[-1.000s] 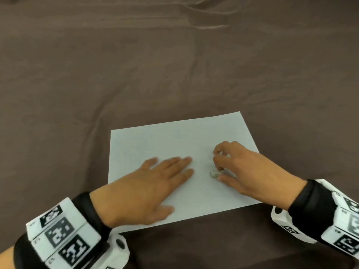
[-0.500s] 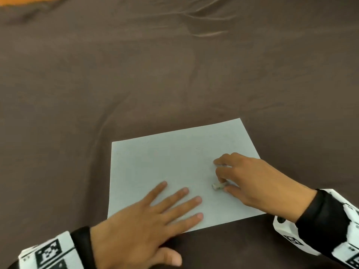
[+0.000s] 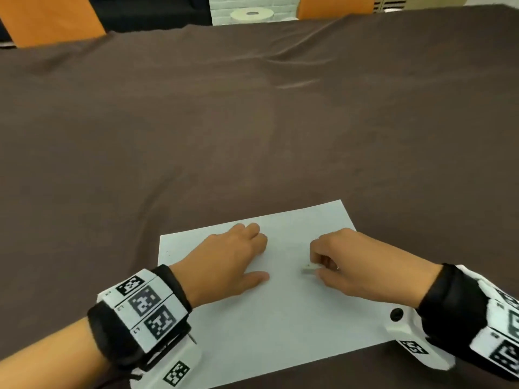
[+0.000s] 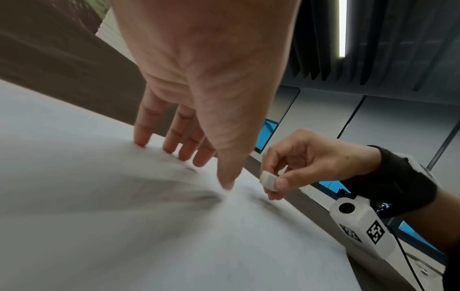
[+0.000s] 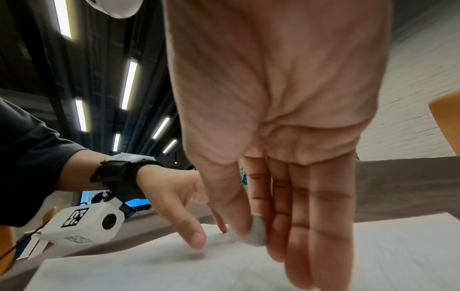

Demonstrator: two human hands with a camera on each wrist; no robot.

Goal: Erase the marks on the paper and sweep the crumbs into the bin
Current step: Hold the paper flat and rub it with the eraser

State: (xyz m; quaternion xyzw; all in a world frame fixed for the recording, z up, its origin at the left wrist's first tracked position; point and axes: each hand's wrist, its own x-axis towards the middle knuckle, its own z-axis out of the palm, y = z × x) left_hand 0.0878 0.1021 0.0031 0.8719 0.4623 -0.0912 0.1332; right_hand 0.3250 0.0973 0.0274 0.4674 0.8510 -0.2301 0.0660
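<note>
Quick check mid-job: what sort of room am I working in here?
Probably an office or meeting room: a large table under a brown cloth, orange chairs at its far edge, long ceiling strip lights overhead, and a white brick wall.

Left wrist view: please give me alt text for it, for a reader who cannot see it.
The left hand presses spread fingertips onto a white sheet of paper, while beside it the right hand pinches a small white eraser just above the sheet. Brown tablecloth lies beyond the paper.
</note>
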